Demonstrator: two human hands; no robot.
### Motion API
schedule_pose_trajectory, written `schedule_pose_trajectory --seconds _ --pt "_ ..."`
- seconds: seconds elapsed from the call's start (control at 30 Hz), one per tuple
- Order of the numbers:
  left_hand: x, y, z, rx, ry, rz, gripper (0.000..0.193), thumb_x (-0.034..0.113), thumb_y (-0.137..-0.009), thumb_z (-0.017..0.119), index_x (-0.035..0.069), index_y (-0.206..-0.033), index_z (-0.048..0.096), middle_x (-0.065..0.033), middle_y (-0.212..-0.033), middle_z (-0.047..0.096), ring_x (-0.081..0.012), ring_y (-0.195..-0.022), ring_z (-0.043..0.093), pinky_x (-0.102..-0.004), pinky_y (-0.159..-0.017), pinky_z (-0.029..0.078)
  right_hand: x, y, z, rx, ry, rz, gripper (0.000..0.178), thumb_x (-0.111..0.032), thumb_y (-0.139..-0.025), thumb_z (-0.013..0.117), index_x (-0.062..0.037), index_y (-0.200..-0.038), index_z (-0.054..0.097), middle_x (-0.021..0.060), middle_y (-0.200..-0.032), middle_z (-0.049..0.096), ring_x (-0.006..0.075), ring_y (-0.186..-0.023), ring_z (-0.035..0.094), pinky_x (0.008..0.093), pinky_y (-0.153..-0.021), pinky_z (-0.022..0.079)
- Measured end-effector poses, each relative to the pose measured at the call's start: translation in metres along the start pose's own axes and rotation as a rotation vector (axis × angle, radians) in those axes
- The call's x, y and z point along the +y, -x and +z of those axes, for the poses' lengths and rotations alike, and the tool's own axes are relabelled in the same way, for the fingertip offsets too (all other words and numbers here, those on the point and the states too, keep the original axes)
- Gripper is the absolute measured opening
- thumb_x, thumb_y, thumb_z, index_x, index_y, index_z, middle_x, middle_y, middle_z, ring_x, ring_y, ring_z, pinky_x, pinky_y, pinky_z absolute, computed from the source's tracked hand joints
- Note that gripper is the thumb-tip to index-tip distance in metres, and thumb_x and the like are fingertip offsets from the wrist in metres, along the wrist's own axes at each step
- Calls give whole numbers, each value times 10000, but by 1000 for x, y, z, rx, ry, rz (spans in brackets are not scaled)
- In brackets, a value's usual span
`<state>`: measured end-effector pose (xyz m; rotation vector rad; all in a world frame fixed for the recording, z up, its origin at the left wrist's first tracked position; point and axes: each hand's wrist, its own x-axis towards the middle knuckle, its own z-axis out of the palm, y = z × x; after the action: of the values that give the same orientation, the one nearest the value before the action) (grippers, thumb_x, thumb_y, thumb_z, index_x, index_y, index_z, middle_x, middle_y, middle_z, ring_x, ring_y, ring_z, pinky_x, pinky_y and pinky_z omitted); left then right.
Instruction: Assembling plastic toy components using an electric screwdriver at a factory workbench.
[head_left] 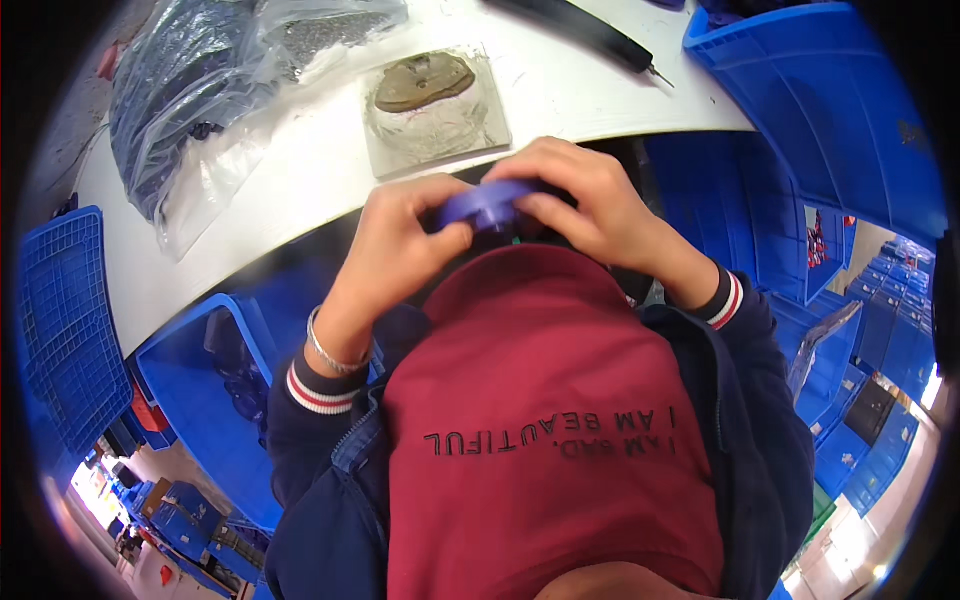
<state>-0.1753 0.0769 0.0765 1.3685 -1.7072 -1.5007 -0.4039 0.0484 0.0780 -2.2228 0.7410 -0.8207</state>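
Observation:
A purple round plastic part with a short stem on its underside is held between both hands at the table's near edge. My left hand grips its left side, thumb below and fingers over the top. My right hand pinches its right side, with the thumb tucked near the stem. The part is slightly smeared by motion, so its finer details cannot be made out. Just beyond the hands, a square clear slab with a brownish, irregular patch lies on the white table.
A black pen-shaped tool with a thin metal tip lies at the back right. Clear plastic bags with dark contents cover the table's left. Blue bins stand at the right and lower left, beside a blue mesh crate.

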Motion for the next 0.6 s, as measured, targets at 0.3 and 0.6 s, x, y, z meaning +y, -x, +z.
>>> schedule_pose_trajectory --seconds 0.3,0.6 --pt "-41 -98 -71 391 -276 213 411 221 -710 727 14 -1056 644 -129 -967 663 -225 -943 596 -336 -797 488 93 -106 3 -131 -492 434 305 -147 -903 566 -4 -1166 618 65 -1015 649 153 -926 604 288 -855 471" --pt "-69 -124 -81 420 -167 -20 604 345 -703 768 53 -1189 562 -200 -1189 541 -324 -1163 401 -399 -938 406 97 -152 -1 -331 -205 896 357 -190 -880 607 -14 -1190 614 101 -974 646 188 -891 595 311 -894 452"
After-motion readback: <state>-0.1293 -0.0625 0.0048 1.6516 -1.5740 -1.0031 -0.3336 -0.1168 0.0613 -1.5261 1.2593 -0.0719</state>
